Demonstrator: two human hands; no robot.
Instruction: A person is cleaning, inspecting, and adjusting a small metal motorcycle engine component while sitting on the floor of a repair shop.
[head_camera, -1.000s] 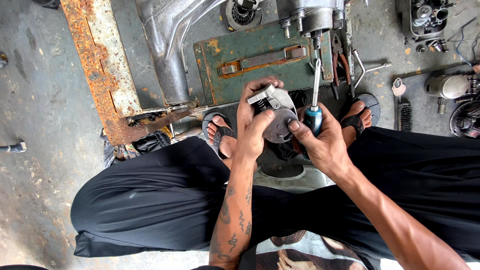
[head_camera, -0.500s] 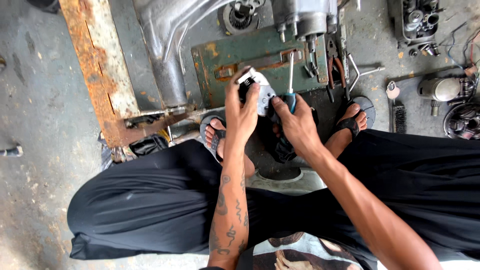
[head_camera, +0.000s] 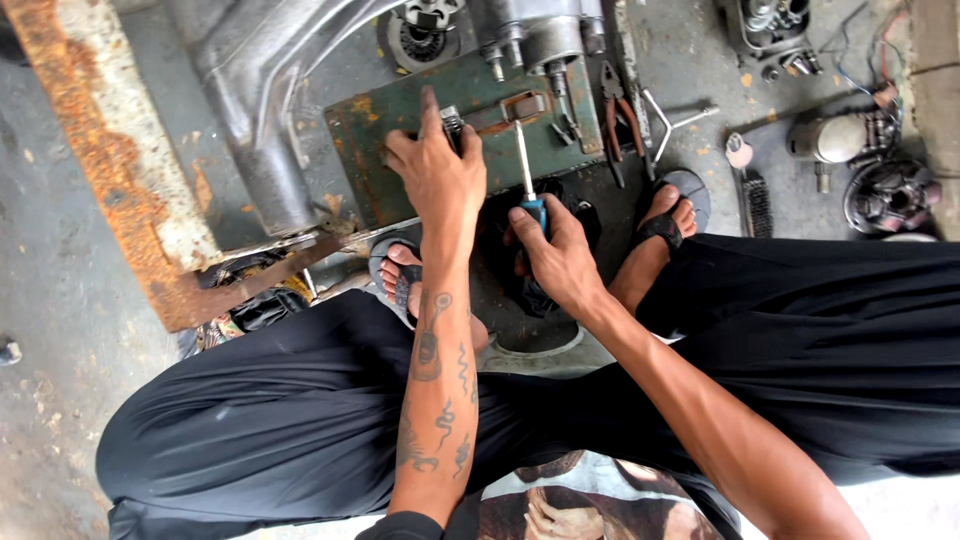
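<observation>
L hand (head_camera: 437, 172) lay palm-down w/ fingers clenched on a small metal part (head_camera: 452, 124), pinning it to the green plate (head_camera: 372, 160) on the floor, prob. to steady it, while R hand (head_camera: 556, 250) gripped the blue-handled screwdriver (head_camera: 526, 180), tip by the plate.

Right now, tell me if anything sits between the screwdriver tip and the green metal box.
Nothing visible does. The right hand holds the screwdriver with its shaft running clear up to the box, near the rusty handle. The left hand rests on the box beside it, over a small metal part.
</observation>
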